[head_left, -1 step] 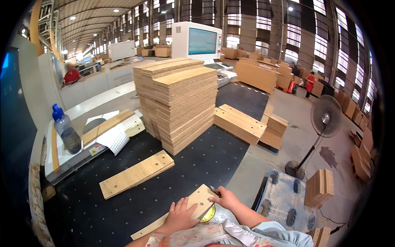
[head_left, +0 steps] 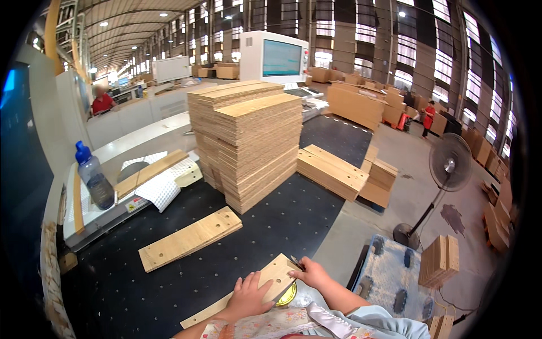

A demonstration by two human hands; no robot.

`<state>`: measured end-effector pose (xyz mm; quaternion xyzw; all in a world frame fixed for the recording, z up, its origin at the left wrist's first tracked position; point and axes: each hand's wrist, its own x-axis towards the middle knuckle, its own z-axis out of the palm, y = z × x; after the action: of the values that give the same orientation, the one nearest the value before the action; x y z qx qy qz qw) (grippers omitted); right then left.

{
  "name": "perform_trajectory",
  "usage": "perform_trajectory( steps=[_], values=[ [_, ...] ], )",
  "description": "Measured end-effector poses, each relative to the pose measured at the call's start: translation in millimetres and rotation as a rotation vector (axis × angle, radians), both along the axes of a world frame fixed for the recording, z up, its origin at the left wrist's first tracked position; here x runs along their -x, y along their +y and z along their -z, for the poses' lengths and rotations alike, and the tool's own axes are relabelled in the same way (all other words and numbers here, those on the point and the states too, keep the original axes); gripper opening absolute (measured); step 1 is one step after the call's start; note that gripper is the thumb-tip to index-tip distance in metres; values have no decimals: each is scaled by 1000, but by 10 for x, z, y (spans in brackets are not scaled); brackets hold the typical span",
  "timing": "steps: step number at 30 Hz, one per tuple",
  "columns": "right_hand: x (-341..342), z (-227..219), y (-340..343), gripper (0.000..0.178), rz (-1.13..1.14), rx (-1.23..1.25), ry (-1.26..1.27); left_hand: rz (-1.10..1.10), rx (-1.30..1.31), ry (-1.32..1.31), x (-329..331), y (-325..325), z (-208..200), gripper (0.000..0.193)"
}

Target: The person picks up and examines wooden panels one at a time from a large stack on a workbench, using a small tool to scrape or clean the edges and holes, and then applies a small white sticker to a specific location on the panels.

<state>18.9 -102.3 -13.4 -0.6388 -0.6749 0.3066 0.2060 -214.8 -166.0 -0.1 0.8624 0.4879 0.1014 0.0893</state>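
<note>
A pale wooden board (head_left: 275, 272) with drilled holes lies at the near edge of the black table. My left hand (head_left: 247, 296) rests flat on it, fingers spread. My right hand (head_left: 311, 273) is closed around a small dark tool (head_left: 296, 262) at the board's far right edge; its kind is hard to make out. A round tin with a yellow rim (head_left: 288, 294) shows just below the board, partly covered. To the left, a few similar drilled boards (head_left: 192, 237) lie stacked on the table.
A tall stack of boards (head_left: 259, 147) stands mid-table, with a lower drilled pile (head_left: 332, 172) to its right. A blue-capped bottle (head_left: 95, 178) is at left. Beyond the right edge are a blue pallet (head_left: 387, 277), a standing fan (head_left: 449, 165) and more boards (head_left: 439, 261).
The whole view has shifted slightly down and right. Both hands, the board and the small tool keep their places relative to one another.
</note>
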Motion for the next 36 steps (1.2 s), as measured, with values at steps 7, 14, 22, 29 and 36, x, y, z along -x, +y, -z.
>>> perform_trajectory(
  steps=[7,14,22,29,36],
  values=[
    [-87,188,40,25,84,-50,193,12,11,-13,-9,9,30,67],
    [-106,354,93,16,146,-46,274,-1,104,47,-3,7,4,68],
    [-163,307,2,13,255,64,616,3,73,69,-24,17,-15,67],
    [-72,203,-198,21,1,-221,357,-16,28,27,-13,-8,1,66],
    [-238,95,-335,21,6,-177,150,-21,46,43,-2,-24,-41,67]
  ],
)
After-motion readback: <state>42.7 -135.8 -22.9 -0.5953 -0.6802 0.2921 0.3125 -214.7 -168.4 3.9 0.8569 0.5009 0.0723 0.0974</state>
